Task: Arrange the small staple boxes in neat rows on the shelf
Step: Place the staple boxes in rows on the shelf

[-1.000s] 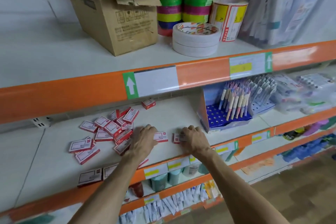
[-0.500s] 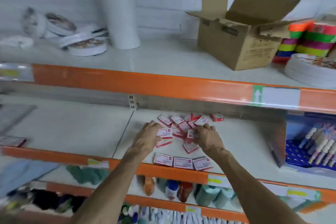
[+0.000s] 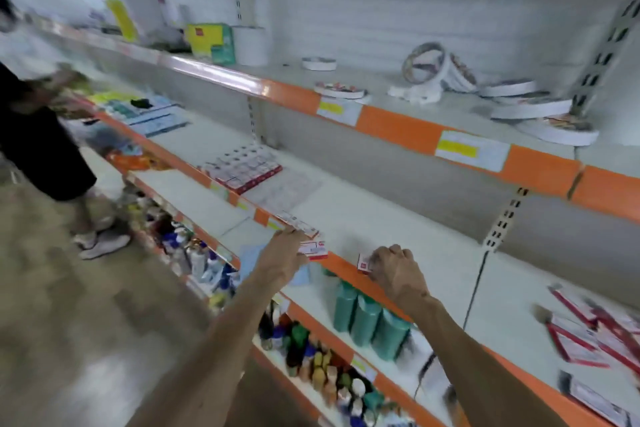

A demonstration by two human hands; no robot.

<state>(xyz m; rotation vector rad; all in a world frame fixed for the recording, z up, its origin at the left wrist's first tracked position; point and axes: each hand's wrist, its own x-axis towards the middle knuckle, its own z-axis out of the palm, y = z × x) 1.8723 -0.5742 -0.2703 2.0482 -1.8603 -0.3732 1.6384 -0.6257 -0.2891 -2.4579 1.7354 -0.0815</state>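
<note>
Left hand (image 3: 282, 255): I pinch a staple box (image 3: 313, 250) flat, probably to extend the edge row (image 3: 298, 222).
Right hand (image 3: 394, 269): curled round a second box (image 3: 363, 264), queued next.

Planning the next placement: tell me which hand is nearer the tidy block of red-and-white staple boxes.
Left. The left hand sits at the front edge of the white shelf, right of the tidy block of red-and-white staple boxes; the right hand is farther right along that edge.
</note>
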